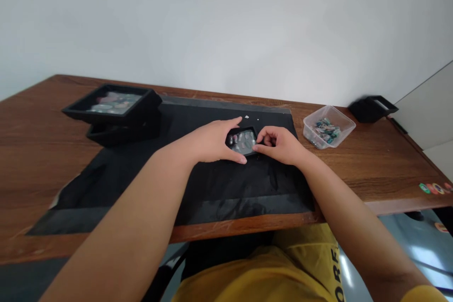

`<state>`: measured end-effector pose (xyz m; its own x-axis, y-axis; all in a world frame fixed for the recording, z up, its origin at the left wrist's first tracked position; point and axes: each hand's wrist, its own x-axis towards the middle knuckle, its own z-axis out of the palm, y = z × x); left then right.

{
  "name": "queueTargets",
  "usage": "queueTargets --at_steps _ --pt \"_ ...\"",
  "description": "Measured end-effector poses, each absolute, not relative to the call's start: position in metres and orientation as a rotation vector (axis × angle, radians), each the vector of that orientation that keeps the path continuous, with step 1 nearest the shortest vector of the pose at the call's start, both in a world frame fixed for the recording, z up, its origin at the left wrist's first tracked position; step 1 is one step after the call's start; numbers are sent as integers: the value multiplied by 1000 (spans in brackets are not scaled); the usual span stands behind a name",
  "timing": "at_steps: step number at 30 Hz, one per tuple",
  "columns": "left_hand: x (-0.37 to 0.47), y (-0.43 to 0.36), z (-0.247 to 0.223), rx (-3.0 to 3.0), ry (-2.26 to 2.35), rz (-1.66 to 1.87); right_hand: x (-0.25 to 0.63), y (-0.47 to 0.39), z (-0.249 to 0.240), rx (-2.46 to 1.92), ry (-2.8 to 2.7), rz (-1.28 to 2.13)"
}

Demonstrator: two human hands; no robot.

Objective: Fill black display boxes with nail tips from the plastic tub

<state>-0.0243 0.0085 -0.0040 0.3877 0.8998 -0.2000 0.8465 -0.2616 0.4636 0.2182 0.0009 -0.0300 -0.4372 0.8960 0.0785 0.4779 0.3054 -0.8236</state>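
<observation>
A small black tray (250, 153) lies on the black mat in front of me, with several glossy rounded pieces (244, 141) inside. My left hand (217, 141) spans its left end, thumb on the near side and fingers on the far side. Over the right end, my right hand (278, 144) has thumb and forefinger brought together in a pinch. Whatever sits between those fingertips, if anything, is too small to make out. Just beyond the tray, a small white bit (247, 117) rests on the mat.
Stacked black trays (141, 108) stand at the left, the top one holding shiny pieces. A clear plastic tub (341, 137) of greenish pieces is at the right. Farther right, a black box (368, 111) stands by the wall. The black mat (233, 198) covers the wooden table's (368, 174) middle.
</observation>
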Motion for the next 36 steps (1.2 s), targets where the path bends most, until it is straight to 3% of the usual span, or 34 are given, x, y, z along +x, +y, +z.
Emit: queueTargets --at_steps 17,25,31,36 --pt "-18 4 -1 2303 1366 144 219 -2 -27 -1293 -2046 919" --pt "-31 12 4 2253 1508 708 219 -3 -19 -1233 -1826 712" --pt "-45 5 22 2075 1954 1217 219 -3 -20 -1219 -1796 707" --pt "-81 0 24 1687 2379 1255 217 -3 -25 -1250 -1828 706"
